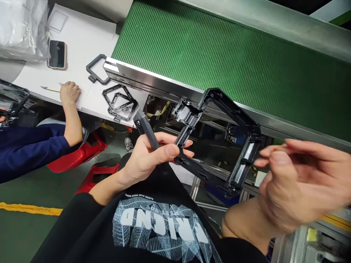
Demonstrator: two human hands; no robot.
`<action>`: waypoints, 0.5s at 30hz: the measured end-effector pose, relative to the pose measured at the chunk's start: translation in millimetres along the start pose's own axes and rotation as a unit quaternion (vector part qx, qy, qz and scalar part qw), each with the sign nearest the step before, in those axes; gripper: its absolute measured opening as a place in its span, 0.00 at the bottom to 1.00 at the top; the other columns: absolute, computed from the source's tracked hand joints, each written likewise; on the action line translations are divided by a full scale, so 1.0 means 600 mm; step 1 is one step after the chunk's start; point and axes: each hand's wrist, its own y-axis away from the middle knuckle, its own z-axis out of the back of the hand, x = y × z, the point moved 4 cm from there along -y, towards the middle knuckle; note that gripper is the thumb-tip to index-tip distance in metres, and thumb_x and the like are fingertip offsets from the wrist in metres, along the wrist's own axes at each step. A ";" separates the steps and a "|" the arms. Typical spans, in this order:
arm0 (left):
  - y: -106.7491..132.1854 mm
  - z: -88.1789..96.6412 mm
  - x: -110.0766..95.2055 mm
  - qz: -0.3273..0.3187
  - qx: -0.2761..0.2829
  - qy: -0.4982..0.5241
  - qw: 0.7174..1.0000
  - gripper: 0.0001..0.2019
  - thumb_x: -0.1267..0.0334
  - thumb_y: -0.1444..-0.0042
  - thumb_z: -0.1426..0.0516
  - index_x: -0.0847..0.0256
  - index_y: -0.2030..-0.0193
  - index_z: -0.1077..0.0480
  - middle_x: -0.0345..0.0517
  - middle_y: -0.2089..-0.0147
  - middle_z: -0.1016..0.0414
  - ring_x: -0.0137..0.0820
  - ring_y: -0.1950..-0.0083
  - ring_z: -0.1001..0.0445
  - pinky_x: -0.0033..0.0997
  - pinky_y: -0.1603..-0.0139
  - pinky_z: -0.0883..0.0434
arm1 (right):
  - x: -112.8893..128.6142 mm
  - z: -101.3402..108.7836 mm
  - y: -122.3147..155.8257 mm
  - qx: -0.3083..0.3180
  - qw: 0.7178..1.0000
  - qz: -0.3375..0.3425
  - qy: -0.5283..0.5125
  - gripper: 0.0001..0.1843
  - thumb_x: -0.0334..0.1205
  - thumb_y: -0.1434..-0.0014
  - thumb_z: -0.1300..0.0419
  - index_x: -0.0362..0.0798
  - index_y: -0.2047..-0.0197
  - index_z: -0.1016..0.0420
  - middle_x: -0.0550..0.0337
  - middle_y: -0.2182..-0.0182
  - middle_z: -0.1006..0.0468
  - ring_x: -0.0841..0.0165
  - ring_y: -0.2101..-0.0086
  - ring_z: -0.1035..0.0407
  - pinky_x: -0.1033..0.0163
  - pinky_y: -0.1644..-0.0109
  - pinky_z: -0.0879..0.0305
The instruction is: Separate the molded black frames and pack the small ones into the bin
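My left hand is closed around a dark grey tool handle and pinches the lower left edge of a black plastic frame. The frame hangs in the air in front of my chest, tilted, with a bulky grey fitting at its upper left corner. My right hand hovers to the right of the frame's right side, blurred, its fingers stretched out toward the frame and holding nothing that I can see.
A green conveyor belt with a metal rail runs across the top. On a white table lie more black frames, a phone and plastic bags. A co-worker's fist in a blue sleeve rests there. Red stools stand below.
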 end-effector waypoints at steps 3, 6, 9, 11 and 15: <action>0.003 -0.007 -0.002 0.001 0.019 -0.006 1.000 0.17 0.47 0.39 0.27 0.59 0.53 0.13 0.50 0.59 0.10 0.39 0.58 0.11 0.33 0.59 0.16 | 0.068 -0.022 -0.010 0.137 0.984 0.107 0.048 0.10 0.33 0.47 0.22 0.55 0.63 0.13 0.62 0.71 0.18 0.65 0.73 0.27 0.57 0.73 0.35; 0.004 -0.009 0.002 -0.001 0.031 -0.016 0.999 0.16 0.48 0.37 0.28 0.58 0.52 0.13 0.50 0.58 0.10 0.40 0.57 0.11 0.35 0.55 0.15 | 0.121 -0.066 -0.008 0.349 0.918 0.166 0.086 0.14 0.28 0.43 0.24 0.56 0.58 0.14 0.65 0.67 0.14 0.68 0.71 0.23 0.61 0.72 0.29; 0.004 -0.004 0.005 -0.039 0.046 -0.040 0.997 0.16 0.49 0.37 0.28 0.56 0.51 0.13 0.50 0.56 0.10 0.43 0.53 0.11 0.38 0.50 0.14 | 0.140 -0.095 -0.012 0.428 0.889 0.146 0.073 0.11 0.30 0.38 0.27 0.57 0.57 0.15 0.65 0.65 0.13 0.69 0.70 0.20 0.64 0.71 0.25; 0.005 -0.001 0.005 -0.073 0.047 -0.060 0.994 0.16 0.49 0.38 0.28 0.55 0.50 0.12 0.50 0.54 0.10 0.45 0.53 0.11 0.40 0.50 0.14 | 0.142 -0.107 -0.015 0.438 0.889 0.124 0.054 0.09 0.31 0.37 0.28 0.57 0.59 0.15 0.65 0.65 0.13 0.68 0.70 0.20 0.64 0.70 0.23; 0.002 -0.002 -0.002 -0.124 0.041 -0.091 0.987 0.15 0.50 0.39 0.27 0.53 0.50 0.12 0.50 0.53 0.10 0.43 0.55 0.11 0.38 0.55 0.14 | 0.146 -0.117 -0.017 0.435 0.891 0.119 0.048 0.09 0.30 0.37 0.28 0.57 0.61 0.15 0.66 0.67 0.14 0.68 0.70 0.20 0.64 0.68 0.22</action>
